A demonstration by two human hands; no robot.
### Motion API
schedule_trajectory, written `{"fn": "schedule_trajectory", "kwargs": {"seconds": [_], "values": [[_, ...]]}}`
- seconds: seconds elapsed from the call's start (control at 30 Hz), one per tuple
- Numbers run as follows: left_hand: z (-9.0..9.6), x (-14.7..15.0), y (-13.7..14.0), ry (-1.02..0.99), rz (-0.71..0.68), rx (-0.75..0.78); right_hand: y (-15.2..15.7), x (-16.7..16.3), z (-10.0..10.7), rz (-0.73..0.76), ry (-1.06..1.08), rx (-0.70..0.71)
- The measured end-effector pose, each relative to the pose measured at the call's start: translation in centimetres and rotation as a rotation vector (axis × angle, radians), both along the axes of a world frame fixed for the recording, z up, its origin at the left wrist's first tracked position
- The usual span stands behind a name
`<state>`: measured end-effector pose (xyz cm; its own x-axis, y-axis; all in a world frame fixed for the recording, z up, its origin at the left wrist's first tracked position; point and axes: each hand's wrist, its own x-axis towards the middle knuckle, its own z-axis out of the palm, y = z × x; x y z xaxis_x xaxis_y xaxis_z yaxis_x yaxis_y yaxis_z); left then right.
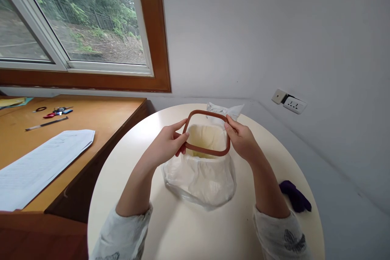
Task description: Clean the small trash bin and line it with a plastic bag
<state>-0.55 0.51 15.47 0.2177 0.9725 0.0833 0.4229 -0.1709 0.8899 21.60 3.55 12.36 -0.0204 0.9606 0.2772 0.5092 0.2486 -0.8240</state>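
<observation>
Inner bottom of the white bag (198,180) hidden, sleeves (124,231) cut off below, papers (45,166) illegible

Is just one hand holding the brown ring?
No, the left hand grips one side of the ring and the right hand grips the other.

The person wears a pale, whitish-grey top, its left sleeve (124,231) and right sleeve (274,231) loose, creased and thin-looking. Each ends partway along the forearm in a wide, slightly ruffled cuff. On the right sleeve sits a dark grey winged print (294,241), like a butterfly drawn in fine lines. A similar dark marking (108,256) shows at the near edge on the left. Left hand (170,144) and right hand (242,138) are bare, with slim wrists.
</observation>
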Motion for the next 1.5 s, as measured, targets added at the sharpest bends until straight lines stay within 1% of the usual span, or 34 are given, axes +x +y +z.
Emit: {"fn": "schedule_trajectory", "kwargs": {"seconds": [0.1, 0.3, 0.57, 0.9, 1.13, 1.5], "values": [[0.2, 0.1, -0.3, 0.063, -0.012, -0.010, 0.1, 0.2, -0.2, 0.019, -0.045, -0.011], [0.0, 0.1, -0.2, 0.173, -0.006, -0.020, 0.2, 0.3, -0.5, 0.034, -0.107, -0.089], [-0.3, -0.2, 0.0, 0.204, -0.057, -0.033, 0.5, 0.2, -1.0, 0.066, -0.128, -0.111], [-0.4, -0.3, 0.1, 0.169, -0.044, -0.037, 0.5, 0.0, -1.2, 0.065, -0.150, -0.106], [-0.4, -0.3, 0.1, 0.216, -0.040, -0.052, 0.2, 0.0, -0.9, 0.062, -0.185, -0.125], [-0.4, -0.3, 0.0, 0.209, -0.046, -0.063, 0.2, 0.0, -1.0, 0.061, -0.232, -0.104]]}}
